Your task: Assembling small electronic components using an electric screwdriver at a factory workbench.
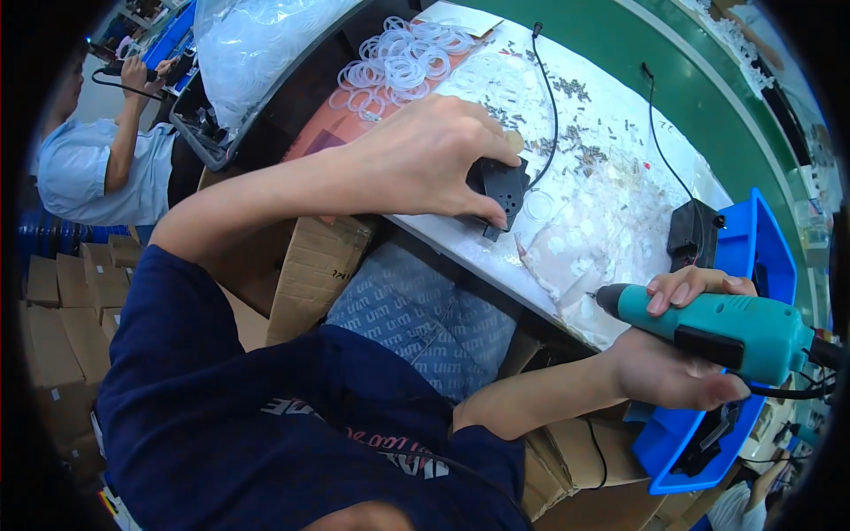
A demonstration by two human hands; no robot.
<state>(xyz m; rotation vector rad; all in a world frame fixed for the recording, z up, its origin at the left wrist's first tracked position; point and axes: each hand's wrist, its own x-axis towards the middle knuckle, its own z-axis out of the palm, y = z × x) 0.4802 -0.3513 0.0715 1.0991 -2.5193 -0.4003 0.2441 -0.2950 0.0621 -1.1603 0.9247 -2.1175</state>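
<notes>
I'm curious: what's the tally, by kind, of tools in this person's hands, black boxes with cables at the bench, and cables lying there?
Tool: 1, in the right hand
Boxes: 2, held box, right-side box
Cables: 2, left cable, right cable
Total: 5

The teal screwdriver (753,327) is showing smooth plastic, while the perforated black box (506,188) is looking like matt plastic. The clear rings (409,71) are gleaming and a plastic bag (257,62) is shining. The blue bin (772,248) at right is showing glossy plastic, the carton (316,274) matt cardboard, the navy shirt (204,380) matt cloth.
</notes>
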